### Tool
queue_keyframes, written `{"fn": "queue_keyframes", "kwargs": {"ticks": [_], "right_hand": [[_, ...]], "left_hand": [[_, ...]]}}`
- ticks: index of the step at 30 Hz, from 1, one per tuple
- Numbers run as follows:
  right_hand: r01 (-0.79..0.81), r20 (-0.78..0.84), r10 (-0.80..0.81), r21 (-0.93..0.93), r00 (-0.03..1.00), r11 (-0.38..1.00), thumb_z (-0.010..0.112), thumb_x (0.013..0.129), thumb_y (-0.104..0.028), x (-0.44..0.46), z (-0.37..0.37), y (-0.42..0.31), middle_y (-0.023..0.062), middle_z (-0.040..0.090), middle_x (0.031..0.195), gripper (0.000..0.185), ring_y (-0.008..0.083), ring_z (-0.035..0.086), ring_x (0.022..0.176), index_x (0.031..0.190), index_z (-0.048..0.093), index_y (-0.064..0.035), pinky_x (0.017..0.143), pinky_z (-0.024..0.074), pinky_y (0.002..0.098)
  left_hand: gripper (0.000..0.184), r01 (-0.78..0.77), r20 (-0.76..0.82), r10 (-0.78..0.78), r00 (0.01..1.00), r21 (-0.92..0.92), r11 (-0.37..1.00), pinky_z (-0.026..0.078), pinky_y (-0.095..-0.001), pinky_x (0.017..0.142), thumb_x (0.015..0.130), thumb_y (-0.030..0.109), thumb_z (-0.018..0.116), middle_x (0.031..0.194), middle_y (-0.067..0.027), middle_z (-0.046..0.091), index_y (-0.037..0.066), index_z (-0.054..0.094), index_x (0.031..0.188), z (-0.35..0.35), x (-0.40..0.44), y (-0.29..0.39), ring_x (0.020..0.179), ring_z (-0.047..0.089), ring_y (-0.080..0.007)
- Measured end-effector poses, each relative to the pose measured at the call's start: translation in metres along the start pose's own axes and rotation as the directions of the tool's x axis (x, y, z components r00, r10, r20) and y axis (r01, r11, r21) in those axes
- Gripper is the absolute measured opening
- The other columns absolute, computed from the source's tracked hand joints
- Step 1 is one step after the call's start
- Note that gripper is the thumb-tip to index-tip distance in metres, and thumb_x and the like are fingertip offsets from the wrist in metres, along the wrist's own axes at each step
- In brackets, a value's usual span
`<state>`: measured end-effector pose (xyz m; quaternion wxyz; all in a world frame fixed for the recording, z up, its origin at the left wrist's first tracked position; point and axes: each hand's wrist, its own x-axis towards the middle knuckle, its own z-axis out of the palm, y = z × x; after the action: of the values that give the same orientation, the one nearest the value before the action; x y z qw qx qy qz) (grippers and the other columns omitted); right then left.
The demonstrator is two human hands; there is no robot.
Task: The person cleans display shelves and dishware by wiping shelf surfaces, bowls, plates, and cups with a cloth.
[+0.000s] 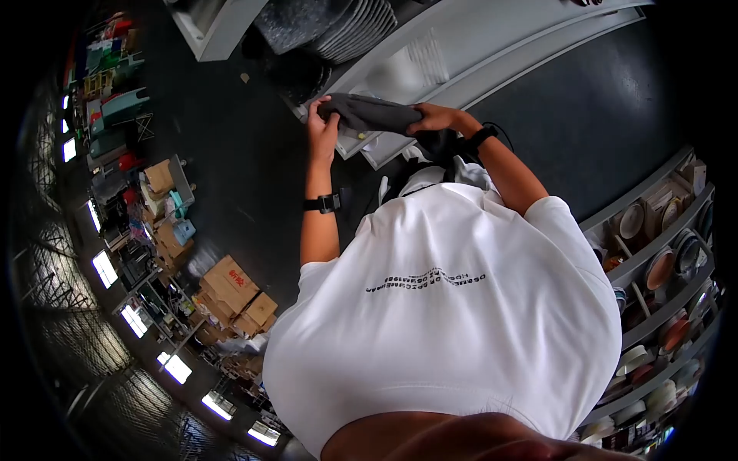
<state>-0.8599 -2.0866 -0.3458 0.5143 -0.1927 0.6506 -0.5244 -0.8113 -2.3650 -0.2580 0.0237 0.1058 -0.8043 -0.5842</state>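
Observation:
A dark grey cloth (373,113) is stretched between my two hands, bunched and folded along its length. My left hand (321,123) grips its left end, thumb on the near side and fingers behind. At the other end, my right hand (436,118) is closed on the cloth, with the fingertips partly hidden. Both hands are in front of my body, above the lower corner of a pale grey shelf unit (492,65). A dark, unclear shape hangs just below my right hand.
Stacked dark speckled plates (346,31) stand beyond my hands, near whitish stacked items (427,60) on the shelf. Racks of dishes (661,269) line the right side. Cardboard boxes (231,284) are piled on the left. Dark floor (238,177) lies between.

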Motion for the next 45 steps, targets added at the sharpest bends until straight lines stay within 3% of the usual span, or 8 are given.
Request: {"fn": "queue_keyframes", "kwargs": {"ticks": [4,6,8,13,23,30,36,45], "right_hand": [[-0.081,-0.040,0.110,0.448,0.993,0.891,0.072,0.080,-0.038,-0.030,-0.033,0.025,0.0189,0.062,0.125,0.077,0.0270,0.061,0.112,0.140,0.047,0.0036,0.098,0.0487,0.0323],[-0.210,0.161,0.135,0.707,0.978,0.676,0.067,0.086,-0.032,-0.052,-0.052,0.028,0.0182,0.060,0.127,0.072,0.0271,0.061,0.112,0.144,0.042,0.0018,0.099,0.0494,0.0338],[-0.127,0.004,0.189,0.756,0.982,0.642,0.064,0.088,-0.027,-0.078,-0.064,0.005,0.0177,0.058,0.130,0.066,0.0271,0.058,0.117,0.146,0.041,-0.0046,0.101,0.0473,0.0342],[0.612,-0.379,-0.563,0.011,0.735,0.791,0.059,0.085,-0.001,-0.070,-0.106,-0.044,0.0071,0.048,0.143,0.063,0.0227,0.046,0.129,0.144,0.045,-0.0168,0.107,0.0401,0.0334],[0.256,-0.229,-0.638,-0.778,0.735,0.574,0.063,0.088,-0.017,0.007,-0.036,-0.081,0.0049,0.058,0.122,0.053,0.0324,0.067,0.092,0.138,0.049,-0.0274,0.084,0.0542,0.0445],[-0.041,-0.328,-0.635,-0.905,0.699,0.423,0.061,0.088,-0.021,0.003,-0.059,-0.063,-0.0003,0.057,0.128,0.050,0.0281,0.068,0.099,0.135,0.048,-0.0351,0.092,0.0512,0.0448],[-0.309,-0.499,-0.600,-0.864,0.625,0.397,0.077,0.075,-0.017,-0.018,-0.086,-0.048,-0.0033,0.053,0.133,0.082,0.0263,0.051,0.124,0.145,0.041,-0.0415,0.110,0.0257,0.0721],[-0.051,-0.444,-0.701,-0.861,0.559,0.505,0.080,0.071,-0.018,0.002,-0.045,-0.068,0.0073,0.055,0.112,0.071,0.0326,0.050,0.096,0.136,0.052,-0.0214,0.088,0.0482,0.0401]], "left_hand": [[0.042,0.300,-0.076,-0.318,0.945,-0.182,0.936,0.044,-0.0269,0.097,0.093,-0.005,0.057,0.124,-0.0099,0.061,-0.001,0.055,0.134,0.042,0.008,-0.015,0.111,0.058,-0.0158],[0.043,0.225,-0.094,-0.226,0.970,-0.018,0.974,0.045,-0.0288,0.098,0.093,0.000,0.059,0.125,-0.0129,0.062,-0.001,0.055,0.135,0.058,0.022,-0.021,0.112,0.059,-0.0197],[0.045,0.139,-0.103,-0.125,0.987,0.136,0.981,0.045,-0.0308,0.098,0.093,0.006,0.060,0.127,-0.0158,0.062,-0.002,0.054,0.136,0.080,0.030,-0.017,0.113,0.061,-0.0235],[0.071,-0.065,0.086,0.030,0.996,0.445,0.893,0.030,-0.0410,0.116,0.087,0.013,0.061,0.148,-0.0320,0.039,-0.007,0.030,0.149,0.136,0.018,-0.001,0.139,0.038,-0.0429],[0.052,0.066,0.366,-0.276,0.889,0.493,0.868,0.043,-0.0402,0.104,0.091,0.011,0.058,0.135,-0.0240,0.057,-0.001,0.047,0.140,0.085,0.040,-0.008,0.128,0.052,-0.0386],[0.053,0.200,0.587,-0.239,0.773,0.132,0.971,0.040,-0.0298,0.106,0.093,0.009,0.060,0.138,-0.0168,0.057,-0.003,0.046,0.143,0.087,0.039,-0.014,0.129,0.052,-0.0194],[0.059,-0.405,0.691,0.122,0.713,0.262,0.876,0.037,-0.0359,0.112,0.093,0.012,0.059,0.147,-0.0227,0.047,0.002,0.040,0.148,0.119,0.061,0.022,0.137,0.046,-0.0330],[0.061,-0.477,0.722,0.176,0.669,0.236,0.847,0.036,-0.0403,0.113,0.093,0.010,0.057,0.150,-0.0226,0.043,0.009,0.038,0.151,0.068,0.054,0.015,0.138,0.043,-0.0385]]}}
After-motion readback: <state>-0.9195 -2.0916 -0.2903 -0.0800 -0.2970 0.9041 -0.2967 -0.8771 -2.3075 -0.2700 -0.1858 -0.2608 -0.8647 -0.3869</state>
